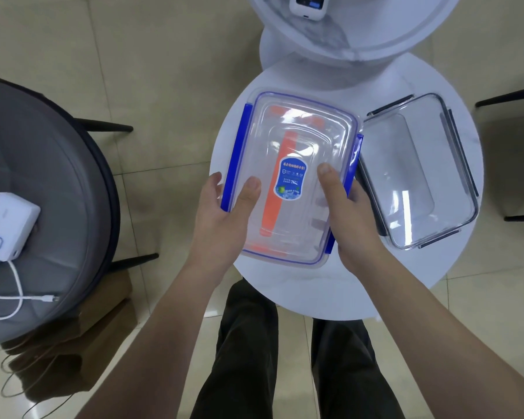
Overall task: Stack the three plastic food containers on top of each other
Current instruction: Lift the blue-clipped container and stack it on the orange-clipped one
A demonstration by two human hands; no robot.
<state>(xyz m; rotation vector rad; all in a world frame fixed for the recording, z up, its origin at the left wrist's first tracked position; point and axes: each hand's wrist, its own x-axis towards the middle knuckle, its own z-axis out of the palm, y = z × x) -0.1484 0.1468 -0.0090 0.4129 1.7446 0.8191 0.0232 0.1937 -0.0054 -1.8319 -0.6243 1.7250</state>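
A clear container with blue clips is held over the round white table. My left hand grips its left blue clip, thumb on the lid. My right hand grips its right side, thumb on the lid. Through its clear plastic I see orange clips of a second container directly beneath it; whether the two touch I cannot tell. A third clear container with grey clips sits on the table to the right, beside the blue one.
A grey chair at the left carries a white power bank with a cable. A second white round table stands farther back. Dark chair legs show at the right edge. My legs are below the table's near edge.
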